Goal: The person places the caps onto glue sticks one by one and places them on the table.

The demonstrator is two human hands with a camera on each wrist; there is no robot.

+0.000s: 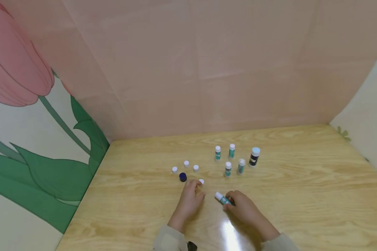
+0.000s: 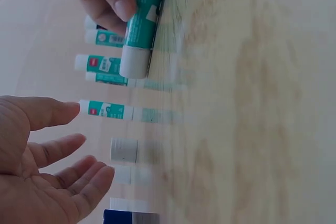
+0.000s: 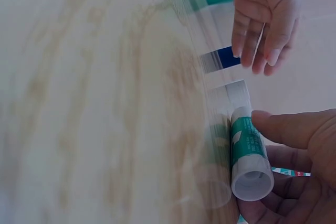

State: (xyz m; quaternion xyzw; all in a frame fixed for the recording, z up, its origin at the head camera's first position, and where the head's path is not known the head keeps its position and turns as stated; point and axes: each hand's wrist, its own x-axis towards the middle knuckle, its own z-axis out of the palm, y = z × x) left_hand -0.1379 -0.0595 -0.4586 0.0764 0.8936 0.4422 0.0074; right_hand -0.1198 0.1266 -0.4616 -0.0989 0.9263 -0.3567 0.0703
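Observation:
My right hand pinches a teal-labelled glue stick between thumb and fingers, low over the table. The stick lies slanted, its white end pointing toward the left hand; in the right wrist view its hollow white base faces the camera. My left hand holds nothing, its thumb and fingers spread apart in the left wrist view. Right by its fingertips in the head view is a white cap, partly covered by them. Just beyond that hand sits a dark blue cap.
Three more white caps stand around the blue one. At the back right, several upright glue sticks stand beside a wider dark-labelled glue stick with a pale top. The wooden table meets a pinkish backdrop behind.

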